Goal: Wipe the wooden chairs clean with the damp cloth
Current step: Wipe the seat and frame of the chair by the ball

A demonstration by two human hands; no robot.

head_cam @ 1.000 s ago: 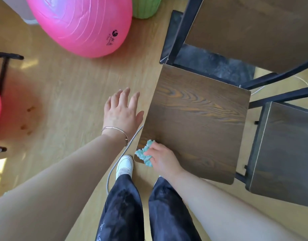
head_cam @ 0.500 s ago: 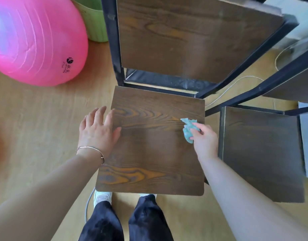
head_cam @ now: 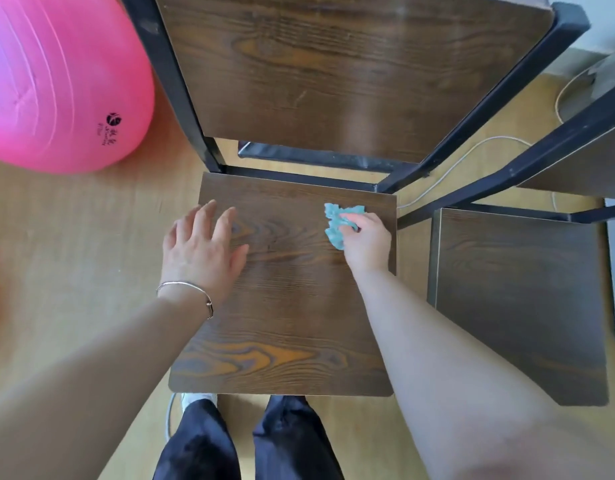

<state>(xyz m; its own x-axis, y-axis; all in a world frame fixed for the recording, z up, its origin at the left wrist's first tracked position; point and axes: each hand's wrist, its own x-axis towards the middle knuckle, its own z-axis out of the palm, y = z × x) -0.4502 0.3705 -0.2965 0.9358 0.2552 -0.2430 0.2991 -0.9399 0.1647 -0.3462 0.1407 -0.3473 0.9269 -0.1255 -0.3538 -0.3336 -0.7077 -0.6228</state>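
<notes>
The right hand (head_cam: 366, 239) pinches the bunched turquoise cloth (head_cam: 337, 221) under its curled fingers and presses it onto the seat (head_cam: 285, 323) of the near chair, close to the seat's far right corner. A second ago the cloth was at the seat's near left corner. Half a second ago it was midway along the right edge, so the stroke has crossed the seat and then run on toward its back. The left hand (head_cam: 202, 251), open with fingers spread and holding nothing, rests on the far left part of the seat. A second ago it was off the seat's left edge, over the floor; I judge it now steadies the chair. A thin bracelet (head_cam: 191, 289) sits on that wrist. Behind the seat rises the backrest (head_cam: 334, 64), and to the seat's right stands a second chair (head_cam: 521, 306), well apart from both hands. Beyond the seat's far left corner lies a pink ball (head_cam: 56, 81). In my judgement the seat is largely covered, with the backrest and the second chair left to do
</notes>
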